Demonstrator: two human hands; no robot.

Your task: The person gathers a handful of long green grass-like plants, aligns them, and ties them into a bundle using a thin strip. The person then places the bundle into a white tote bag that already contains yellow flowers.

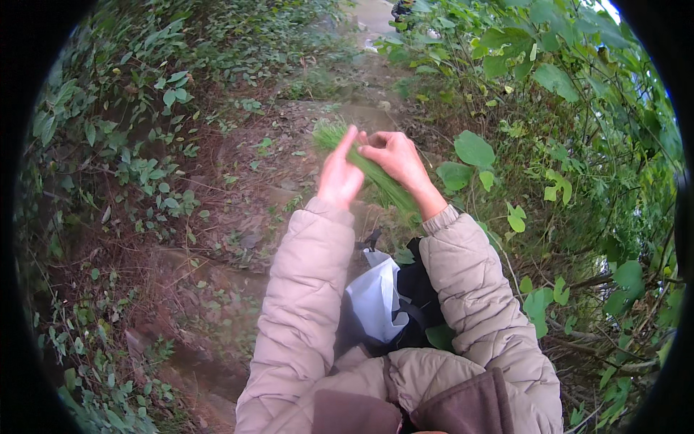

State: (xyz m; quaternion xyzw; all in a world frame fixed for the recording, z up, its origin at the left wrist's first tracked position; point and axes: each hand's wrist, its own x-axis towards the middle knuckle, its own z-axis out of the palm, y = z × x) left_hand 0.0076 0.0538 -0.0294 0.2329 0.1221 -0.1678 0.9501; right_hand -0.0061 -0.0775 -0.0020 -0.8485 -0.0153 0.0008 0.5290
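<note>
Amid the fingers (pixel 349 139): one grass bundle (pixel 388 186)
Left hand (pixel 340 178): clasped around it
Right hand (pixel 400 160): nearly closed over it, grip unclear
Between two sleeves (pixel 307 253): one white bag-like thing (pixel 376 295)
Path (pixel 242 173): one, bushes (pixel 126 148) crowding both sides

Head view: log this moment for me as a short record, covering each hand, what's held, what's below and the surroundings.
Left hand: holding the bundle
Right hand: at the bundle, fingers curled; whether they grip it is unclear
Bundle: thin green grass-like blades, slanting from upper left to lower right
Sleeves: beige, quilted
Below, between the forearms: white item beside a black item
Ground: brown, leaf-strewn
Both sides: green leafy plants
</note>
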